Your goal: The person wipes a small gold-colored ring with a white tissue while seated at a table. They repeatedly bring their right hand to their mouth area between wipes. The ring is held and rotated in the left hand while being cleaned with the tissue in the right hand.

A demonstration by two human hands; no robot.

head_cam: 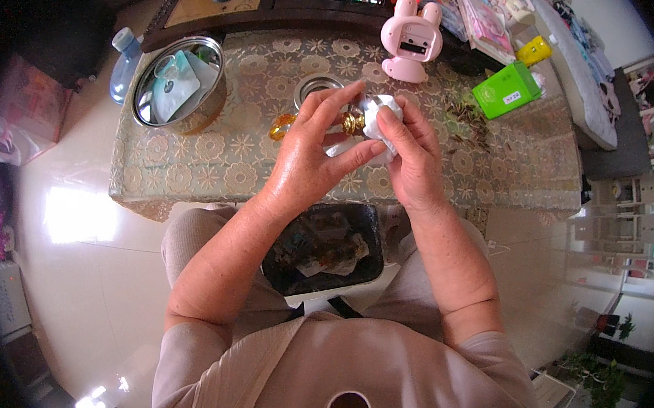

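My left hand (321,127) is curled around a gold-coloured stemmed piece (353,123) above the table. On its left side an amber, glass-like part (281,127) sticks out behind the hand; the fingers hide whether the two parts join. A crumpled white tissue (373,122) is pinched in my right hand (419,145) and pressed over the right end of the piece. Just behind my hands lies a round metal dish or lid (315,86), partly covered by my left fingers.
A steel pot (218,91) holding packets stands left on the flowered tablecloth (239,158). At the back is a pink rabbit-shaped device (409,39). Small brown pieces (469,123) lie scattered beside a green box (505,90). A black bin (321,286) sits between my knees.
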